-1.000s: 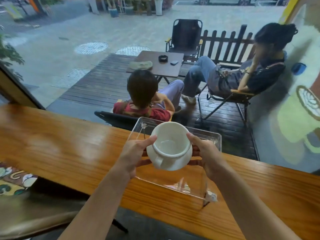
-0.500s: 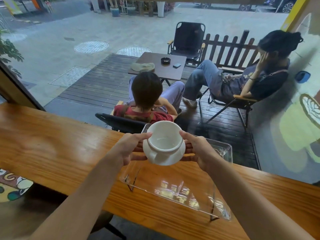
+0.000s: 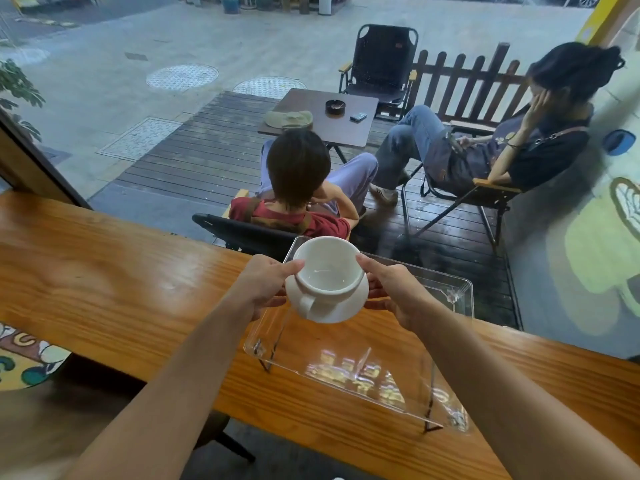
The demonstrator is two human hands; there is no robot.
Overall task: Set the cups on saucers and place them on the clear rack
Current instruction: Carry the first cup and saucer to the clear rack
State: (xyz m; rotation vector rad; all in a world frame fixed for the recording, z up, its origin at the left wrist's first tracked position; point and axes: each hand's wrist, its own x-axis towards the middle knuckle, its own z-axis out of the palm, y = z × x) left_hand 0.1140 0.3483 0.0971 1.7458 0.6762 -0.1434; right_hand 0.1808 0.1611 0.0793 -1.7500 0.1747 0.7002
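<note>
Left hand (image 3: 263,289): partly closed on the left edge of the saucer (image 3: 346,311), thumb laid against the rim of the cup (image 3: 323,268); the fingers under the saucer are hidden.
Cup: 1 white glazed cup, round-bellied, empty, seated on the saucer with its handle turned toward the camera; it is held in the air above the far left part of the clear rack (image 3: 398,368).
Saucer: white, round, glossy; only its near rim is seen below the cup.
Right hand (image 3: 394,292): partly closed on the right edge of the saucer, thumb touching the cup's rim; the lower fingers are partly hidden.
Clear rack: transparent plastic, flat-topped with a raised lip and thin legs, set on the bench (image 3: 104,289); its far edge is hard to make out, and bright reflections cover its near part.
Bench: polished orange wood with visible grain, cut off at both sides.
</note>
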